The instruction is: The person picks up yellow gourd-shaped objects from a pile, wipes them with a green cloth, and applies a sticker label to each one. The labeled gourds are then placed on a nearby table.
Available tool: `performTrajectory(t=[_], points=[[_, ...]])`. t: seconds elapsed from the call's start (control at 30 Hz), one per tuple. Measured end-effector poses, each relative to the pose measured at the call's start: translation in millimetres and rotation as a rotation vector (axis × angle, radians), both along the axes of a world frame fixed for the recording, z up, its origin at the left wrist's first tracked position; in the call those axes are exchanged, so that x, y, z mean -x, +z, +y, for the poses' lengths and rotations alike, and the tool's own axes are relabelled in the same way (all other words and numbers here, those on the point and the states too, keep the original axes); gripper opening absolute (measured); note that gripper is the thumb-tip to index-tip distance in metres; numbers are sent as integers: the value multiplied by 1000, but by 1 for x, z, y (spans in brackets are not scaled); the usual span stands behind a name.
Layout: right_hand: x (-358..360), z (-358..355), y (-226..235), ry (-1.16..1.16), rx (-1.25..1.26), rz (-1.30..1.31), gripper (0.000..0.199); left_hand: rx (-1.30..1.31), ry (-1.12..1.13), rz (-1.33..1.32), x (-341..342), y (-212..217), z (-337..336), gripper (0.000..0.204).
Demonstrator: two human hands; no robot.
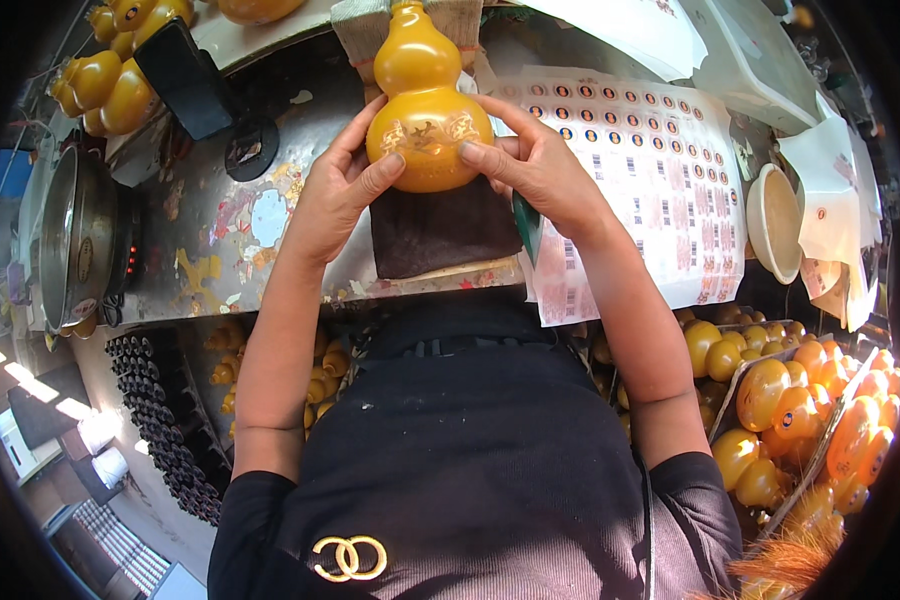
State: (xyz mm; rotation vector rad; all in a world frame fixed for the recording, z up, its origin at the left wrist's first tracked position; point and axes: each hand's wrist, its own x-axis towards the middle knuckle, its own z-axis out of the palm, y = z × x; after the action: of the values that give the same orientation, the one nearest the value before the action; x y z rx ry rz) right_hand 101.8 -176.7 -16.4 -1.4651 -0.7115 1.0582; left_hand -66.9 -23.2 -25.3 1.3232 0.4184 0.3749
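Note:
A glossy yellow gourd (425, 110) with a narrow waist and a patterned decoration on its round lower body is held between both hands over the worktable. My left hand (345, 190) grips its left side, thumb pressed on the front of the lower bulb. On the opposite side my right hand (545, 175) holds it the same way, its thumb near the decoration. A green flat-edged object (527, 228) shows beside my right palm; whether that hand holds it I cannot tell. Beneath the gourd lies a dark brown cloth or pad (440, 238).
Sticker sheets (650, 190) cover the table's right side, with a pale bowl (774, 222) past them. A phone on a stand (185, 80) and a metal pan (75, 240) are at left. Boxes of yellow gourds (800, 410) stand lower right; more gourds (120, 90) sit upper left.

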Motion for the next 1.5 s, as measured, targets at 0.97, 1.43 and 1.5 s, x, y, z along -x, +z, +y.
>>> performTrajectory(t=[0.97, 1.43, 1.5], points=[[5, 3, -6, -40, -4, 8, 76, 11, -15, 4, 2, -3, 2, 77], [42, -26, 17, -468, -241, 179, 26, -29, -26, 21, -1, -1, -1, 80], [60, -19, 17, -420, -201, -399, 26, -46, -42, 15, -2, -1, 0, 80]])
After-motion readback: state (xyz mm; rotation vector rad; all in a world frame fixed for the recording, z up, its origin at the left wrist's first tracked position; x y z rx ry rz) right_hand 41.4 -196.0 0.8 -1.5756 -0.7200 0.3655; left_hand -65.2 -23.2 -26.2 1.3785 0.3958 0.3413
